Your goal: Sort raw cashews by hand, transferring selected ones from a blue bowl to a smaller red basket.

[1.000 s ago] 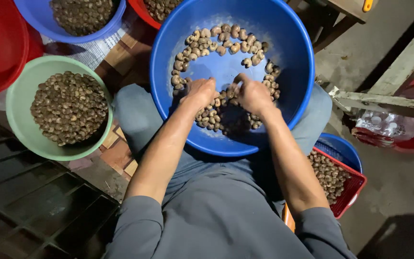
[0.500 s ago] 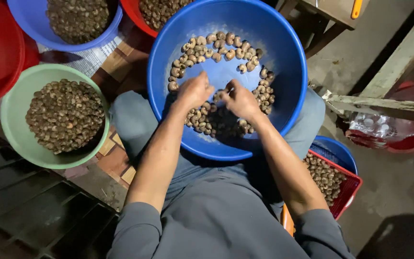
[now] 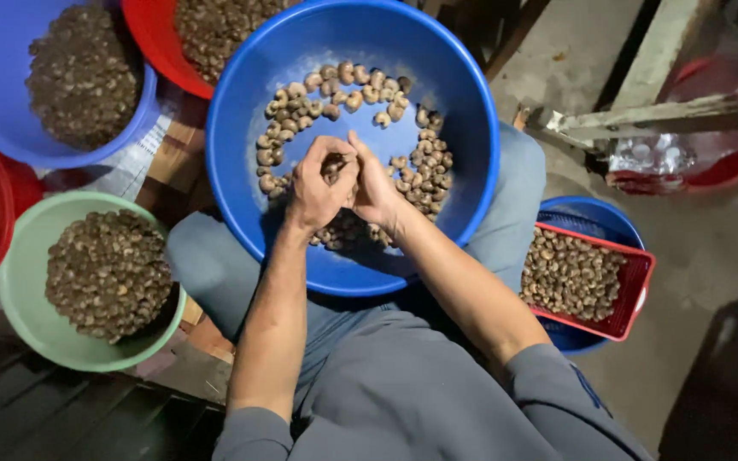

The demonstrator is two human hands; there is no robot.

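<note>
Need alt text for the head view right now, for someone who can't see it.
Both hands, left hand and right hand, meet over a big blue basin of pale nuts on the person's lap, fingers pinched together around something too small to make out. A green bowl of dark nuts sits to the left, a red basket of nuts to the right.

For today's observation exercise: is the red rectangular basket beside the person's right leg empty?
No, the red basket holds a layer of brownish nuts that covers most of its bottom.
</note>
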